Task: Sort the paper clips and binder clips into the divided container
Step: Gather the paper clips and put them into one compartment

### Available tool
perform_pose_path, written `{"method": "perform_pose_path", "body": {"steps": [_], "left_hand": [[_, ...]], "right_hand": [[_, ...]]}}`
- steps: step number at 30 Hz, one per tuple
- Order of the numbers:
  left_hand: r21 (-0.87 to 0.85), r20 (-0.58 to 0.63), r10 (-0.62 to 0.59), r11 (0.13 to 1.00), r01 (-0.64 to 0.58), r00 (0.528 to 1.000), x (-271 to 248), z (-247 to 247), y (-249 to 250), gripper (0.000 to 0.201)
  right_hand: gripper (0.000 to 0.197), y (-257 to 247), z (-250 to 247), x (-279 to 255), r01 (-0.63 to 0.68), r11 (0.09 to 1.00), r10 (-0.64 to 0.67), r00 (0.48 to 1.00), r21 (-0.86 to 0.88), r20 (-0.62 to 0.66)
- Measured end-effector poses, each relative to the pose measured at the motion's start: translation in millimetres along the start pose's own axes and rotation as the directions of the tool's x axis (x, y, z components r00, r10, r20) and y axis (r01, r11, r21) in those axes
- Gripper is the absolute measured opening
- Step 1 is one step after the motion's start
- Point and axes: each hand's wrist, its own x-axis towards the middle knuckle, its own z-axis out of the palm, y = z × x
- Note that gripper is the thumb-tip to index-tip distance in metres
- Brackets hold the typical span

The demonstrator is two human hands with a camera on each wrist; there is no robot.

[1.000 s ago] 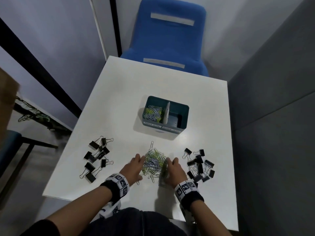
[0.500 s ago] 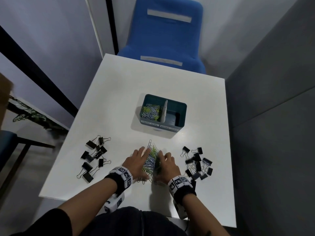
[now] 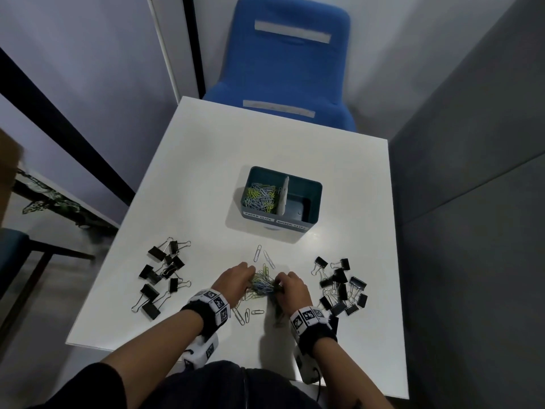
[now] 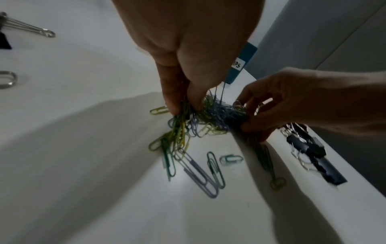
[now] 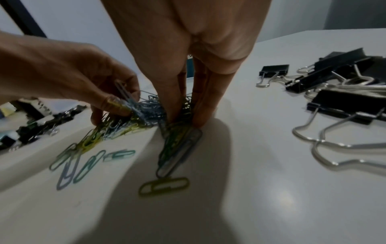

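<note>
**Two hands gather a heap of paper clips on a white table**

Seen from above, nearest the person, a few loose paper clips lie at 6 o'clock of the heap, close to the table's near edge. Just beyond them the left hand and right hand pinch into the paper clip pile from either side, fingers curled around bunches of clips, the two hands nearly touching. A group of black binder clips sits at 9 o'clock, well apart from the left hand; a second group of binder clips sits at 3 o'clock, near the right hand and close to the table's right edge. Two stray clips lie at 12 o'clock. Bare white tabletop separates them from the teal divided container, whose left compartment holds paper clips. Farther still, open table, then a blue chair.
</note>
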Motion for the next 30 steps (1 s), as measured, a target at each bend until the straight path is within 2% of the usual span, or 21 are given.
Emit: {"method": "perform_pose_path", "body": {"steps": [2,5,10,13,16,21,24,27,30], "left_hand": [[-0.071,0.008,-0.056,0.996,0.057,0.998,2.1,-6.3,-1.0,0.007],[-0.199,-0.008,-0.112,0.974,0.108,0.994,1.3,-16.1,-3.5,0.010],[-0.314,-0.119,-0.088,0.948,0.046,0.989,-1.9,-51.6,6.3,0.011],[-0.332,-0.202,-0.024,0.942,-0.046,0.979,0.5,-91.9,22.2,0.011],[-0.334,-0.319,0.008,0.935,-0.120,0.948,15.3,-136.4,36.7,0.006],[-0.319,-0.486,-0.033,0.937,-0.142,0.873,65.4,-188.4,47.9,0.006],[-0.292,-0.510,-0.066,0.951,-0.100,0.858,82.7,-194.4,46.0,0.015],[-0.237,-0.508,-0.105,0.971,-0.022,0.855,77.6,-181.6,33.5,0.024],[-0.198,-0.423,-0.136,0.979,0.055,0.896,56.1,-147.8,17.2,0.015]], "right_hand": [[0.019,4.7,-3.6,0.5,-0.019,1.000,0.020,1.000,0.024,-0.008],[0.022,10.1,-11.4,-2.3,-0.026,0.999,0.027,0.999,0.047,-0.027],[0.018,17.5,-25.0,-12.3,-0.015,0.994,0.025,0.995,0.105,-0.092],[0.016,16.8,-34.6,-20.5,0.010,0.993,0.003,0.995,0.122,-0.104],[0.016,15.0,-45.4,-28.0,0.049,0.990,-0.031,0.990,0.130,-0.135],[0.013,0.4,-72.4,-31.2,0.093,0.983,-0.069,0.987,0.161,-0.144],[0.010,-11.5,-93.5,-28.8,0.141,0.978,-0.114,0.978,0.153,-0.176],[0.008,-26.4,-121.6,-21.2,0.178,0.975,-0.143,0.961,0.134,-0.237],[0.007,-49.1,-157.4,-9.9,0.243,0.964,-0.203,0.934,0.106,-0.296]]}}
